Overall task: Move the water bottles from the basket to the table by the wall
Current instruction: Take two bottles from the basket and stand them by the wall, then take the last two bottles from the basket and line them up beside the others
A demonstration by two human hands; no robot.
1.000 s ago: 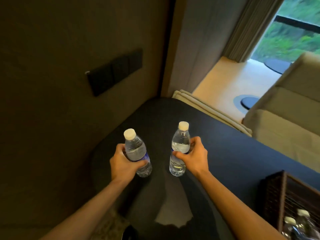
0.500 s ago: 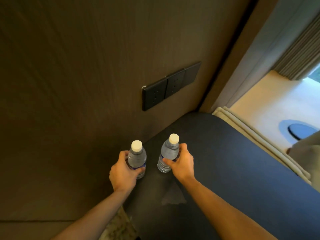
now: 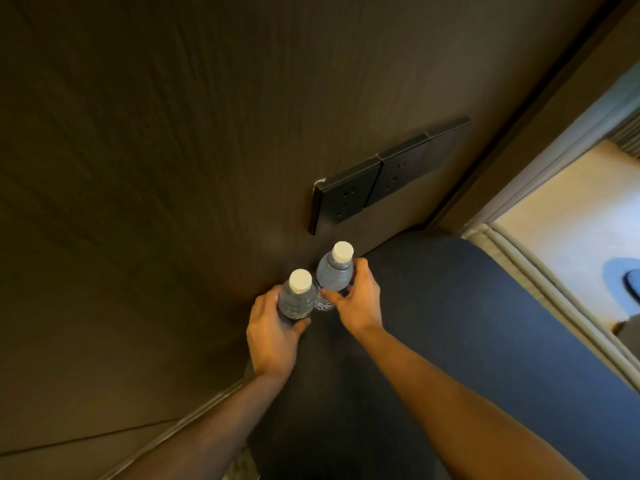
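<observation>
Two clear water bottles with white caps stand side by side on the dark table (image 3: 450, 323), right against the brown wall. My left hand (image 3: 272, 336) is wrapped around the left bottle (image 3: 296, 299). My right hand (image 3: 356, 301) grips the right bottle (image 3: 335, 271) from its right side. The two bottles almost touch each other. Both stand upright, their bases partly hidden by my fingers. The basket is out of view.
A black row of wall sockets (image 3: 384, 171) sits on the wall (image 3: 173, 168) just above the bottles. The table's right edge borders a beige cushioned seam (image 3: 530, 271) and pale floor (image 3: 571, 209) beyond.
Both hands have carried the bottles farther toward the wall and closer together. The view has swung left, so the basket and sofa have left the frame.
</observation>
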